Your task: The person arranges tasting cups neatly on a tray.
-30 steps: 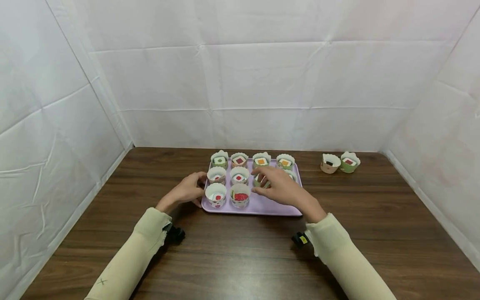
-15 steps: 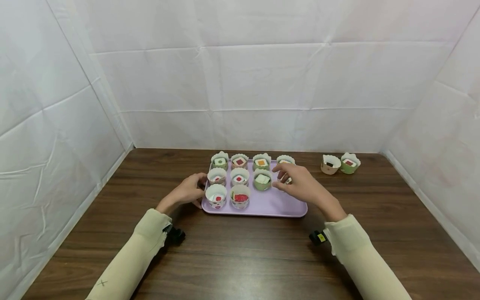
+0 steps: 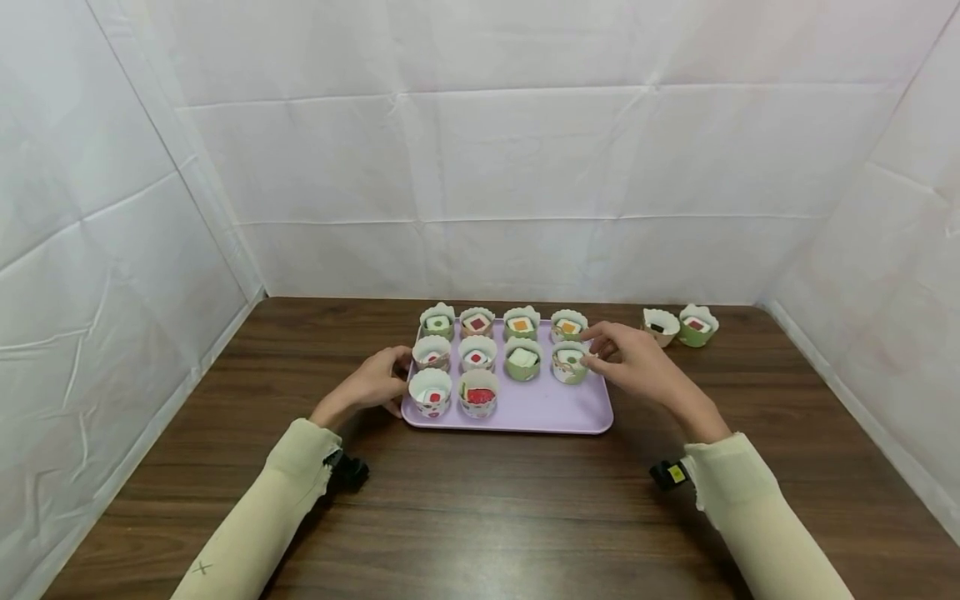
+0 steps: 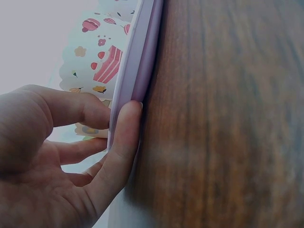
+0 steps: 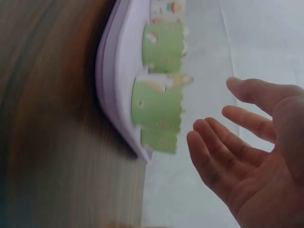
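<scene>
My left hand (image 3: 371,383) holds the left edge of a lilac tray (image 3: 540,414); in the left wrist view its fingers (image 4: 124,124) pinch the rim from both sides. Paper baking cups stand on the tray in rows, each with small coloured pieces inside. At the right end is a green-patterned cup (image 3: 569,372) with white and green pieces. My right hand (image 3: 637,360) hovers just right of this cup, holding nothing. Its fingers are loosely bent and apart from the cups in the right wrist view. At front left are a white cup (image 3: 431,403) and a cup with red pieces (image 3: 478,405).
Two more paper cups stand on the brown wooden table (image 3: 480,508) at the back right: a pinkish one (image 3: 660,337) with a dark piece and a green one (image 3: 697,337). White sheets (image 3: 525,167) hang behind the table and at both sides.
My right hand has moved right across the tray from above the middle row, uncovering the green cups there. My left hand has stayed on the tray's left edge.
</scene>
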